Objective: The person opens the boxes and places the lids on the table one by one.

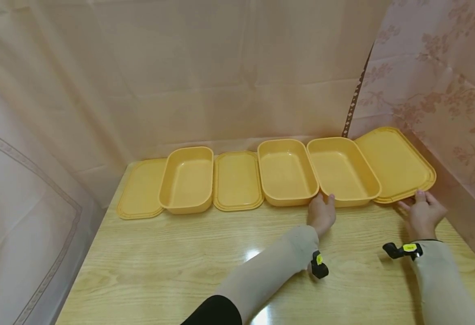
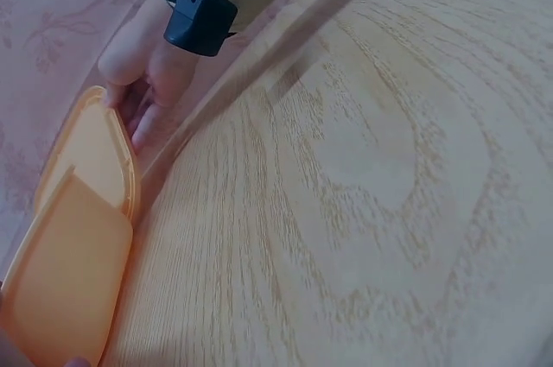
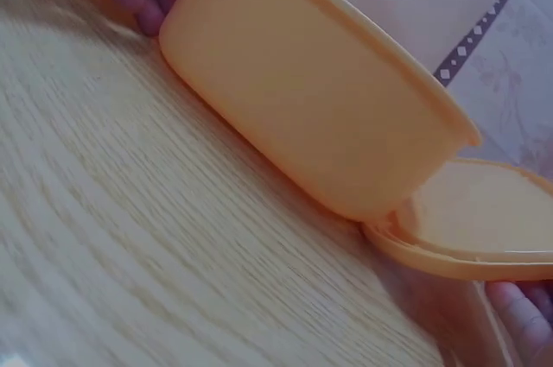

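Toward the right of the row stands a yellow plastic container (image 1: 343,174); my left hand (image 1: 321,214) holds its near left corner, thumb at the front wall and fingers by the side. My right hand (image 1: 423,214) pinches the near edge of a yellow lid (image 1: 399,162), thumb above and fingers beneath. This lid lies tilted beside the container, its near edge raised off the table; the right wrist view shows the lid (image 3: 484,211) close against the container wall (image 3: 302,91). In the left wrist view the right hand (image 2: 147,73) grips the lid's corner.
Left of the held container stand another yellow container (image 1: 288,169), a flat lid (image 1: 238,180), a third container (image 1: 188,178) and a further lid (image 1: 141,187). All sit on a wooden table (image 1: 172,266) along a cloth backdrop (image 1: 221,81). A floral cloth (image 1: 460,113) borders the right side.
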Available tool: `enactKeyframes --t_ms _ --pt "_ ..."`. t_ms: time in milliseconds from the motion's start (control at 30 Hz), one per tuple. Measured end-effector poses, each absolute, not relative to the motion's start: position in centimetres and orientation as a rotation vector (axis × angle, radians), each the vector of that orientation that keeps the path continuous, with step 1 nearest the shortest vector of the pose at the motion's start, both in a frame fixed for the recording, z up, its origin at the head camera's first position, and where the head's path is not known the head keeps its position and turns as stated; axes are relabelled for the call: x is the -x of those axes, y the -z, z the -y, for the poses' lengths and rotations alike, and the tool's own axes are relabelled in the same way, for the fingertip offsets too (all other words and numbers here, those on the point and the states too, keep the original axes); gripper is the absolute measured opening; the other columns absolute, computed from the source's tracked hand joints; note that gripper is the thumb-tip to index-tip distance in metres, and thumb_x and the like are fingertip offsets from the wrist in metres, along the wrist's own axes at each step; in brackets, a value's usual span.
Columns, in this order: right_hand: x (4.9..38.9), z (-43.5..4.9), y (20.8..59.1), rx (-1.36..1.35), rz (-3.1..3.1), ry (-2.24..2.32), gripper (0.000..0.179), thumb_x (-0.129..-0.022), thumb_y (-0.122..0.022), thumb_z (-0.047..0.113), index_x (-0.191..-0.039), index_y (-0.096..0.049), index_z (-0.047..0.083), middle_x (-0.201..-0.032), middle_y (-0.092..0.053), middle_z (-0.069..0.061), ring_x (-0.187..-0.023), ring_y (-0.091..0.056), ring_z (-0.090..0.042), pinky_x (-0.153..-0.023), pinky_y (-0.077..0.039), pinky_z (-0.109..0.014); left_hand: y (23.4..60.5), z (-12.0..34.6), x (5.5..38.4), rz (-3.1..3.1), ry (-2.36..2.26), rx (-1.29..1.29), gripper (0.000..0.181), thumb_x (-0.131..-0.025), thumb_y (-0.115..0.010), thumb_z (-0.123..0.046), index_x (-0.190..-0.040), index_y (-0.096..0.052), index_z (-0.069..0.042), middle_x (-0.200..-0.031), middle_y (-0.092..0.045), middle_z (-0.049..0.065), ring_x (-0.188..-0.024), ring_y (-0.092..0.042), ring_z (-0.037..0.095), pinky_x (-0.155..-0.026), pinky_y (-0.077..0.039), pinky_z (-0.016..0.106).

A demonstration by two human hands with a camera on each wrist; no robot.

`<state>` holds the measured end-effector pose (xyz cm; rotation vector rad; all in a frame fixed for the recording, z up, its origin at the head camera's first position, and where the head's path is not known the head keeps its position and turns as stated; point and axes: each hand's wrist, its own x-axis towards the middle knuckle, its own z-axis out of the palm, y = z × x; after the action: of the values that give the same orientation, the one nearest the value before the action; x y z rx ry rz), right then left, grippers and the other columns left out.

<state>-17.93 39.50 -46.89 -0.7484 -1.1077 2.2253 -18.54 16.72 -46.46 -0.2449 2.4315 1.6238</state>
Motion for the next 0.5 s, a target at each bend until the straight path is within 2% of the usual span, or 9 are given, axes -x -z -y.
enactKeyframes --t_ms 67,167,367,500 --pt "17.8 -39.7 47.1 0.731 1.063 -2.287 0.019 -0.096 -0.054 0.007 -0.083 -0.063 -0.003 -0.084 -0.053 -0.003 -0.061 -0.063 -0.014 -0.048 -0.057 -0.030 46.4 -16.7 18.5 -2.437 -1.623 0.251 0.051 -0.100 -0.049 -0.042 -0.139 -0.053 -0.010 -0.139 -0.058 0.004 -0.131 -0.052 0.020 -0.107 -0.044 0.036" --pt "17.6 -40.0 47.3 0.745 1.084 -2.351 0.017 -0.097 -0.051 0.005 -0.089 -0.065 0.000 -0.084 -0.059 -0.003 -0.057 -0.067 -0.018 -0.049 -0.058 -0.033 46.5 -16.8 18.5 -2.458 -1.617 0.254 0.050 -0.101 -0.049 -0.042 -0.138 -0.054 -0.009 -0.138 -0.059 0.005 -0.130 -0.052 0.021 -0.107 -0.044 0.035" --pt "17.4 -41.0 47.2 0.905 1.295 -2.381 0.016 -0.098 -0.044 0.002 -0.091 -0.056 0.009 -0.062 -0.061 -0.006 -0.049 -0.066 -0.019 -0.049 -0.058 -0.033 46.5 -16.8 18.4 -2.509 -1.596 0.253 0.048 -0.100 -0.049 -0.042 -0.135 -0.057 -0.009 -0.133 -0.062 0.006 -0.127 -0.055 0.021 -0.105 -0.045 0.035" --pt "17.3 -41.7 47.1 1.030 1.419 -2.347 0.018 -0.097 -0.049 0.003 -0.083 -0.058 0.009 -0.057 -0.062 -0.005 -0.047 -0.066 -0.017 -0.049 -0.057 -0.030 46.5 -16.9 18.4 -2.489 -1.602 0.247 0.051 -0.101 -0.048 -0.043 -0.139 -0.053 -0.009 -0.138 -0.058 0.006 -0.131 -0.051 0.020 -0.108 -0.043 0.034"
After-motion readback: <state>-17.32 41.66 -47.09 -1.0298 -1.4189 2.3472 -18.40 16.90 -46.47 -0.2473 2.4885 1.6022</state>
